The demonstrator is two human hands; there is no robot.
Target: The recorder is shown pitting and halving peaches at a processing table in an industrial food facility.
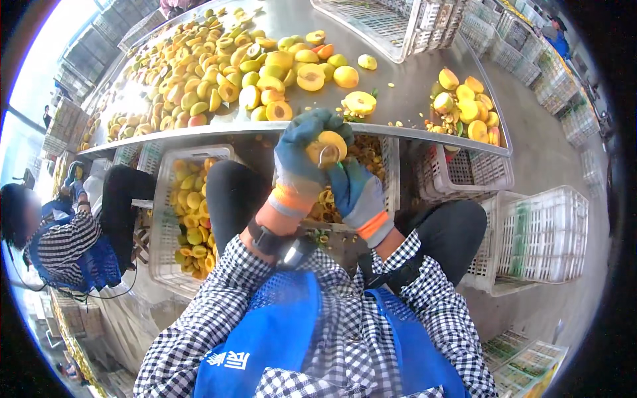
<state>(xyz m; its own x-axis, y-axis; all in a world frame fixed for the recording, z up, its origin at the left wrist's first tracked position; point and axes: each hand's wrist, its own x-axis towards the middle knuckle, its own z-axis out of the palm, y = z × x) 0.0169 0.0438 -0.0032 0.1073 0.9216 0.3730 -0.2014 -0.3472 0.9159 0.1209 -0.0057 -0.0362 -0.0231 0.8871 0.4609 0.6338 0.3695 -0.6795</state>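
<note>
My left hand [303, 149], in a blue and grey work glove with an orange band, holds a halved yellow peach [332, 144] cut side up. My right hand [358, 191], gloved alike, meets it from the lower right; a small curved metal loop [328, 156] lies against the fruit's cut face, and its handle is hidden by the right fingers. Both hands are just below the front edge of the metal table [224, 133]. On the table is a large pile of peach halves [199, 74], with a lone half [360, 103] near the edge. A smaller pile [468, 107] lies at the right end.
A crate of peach halves [194, 214] stands left of my knees; a crate with scraps [371, 154] sits under my hands. An upturned crate [393, 25] is on the table, and more crates [542, 234] stand right. A co-worker [74, 239] sits at the left.
</note>
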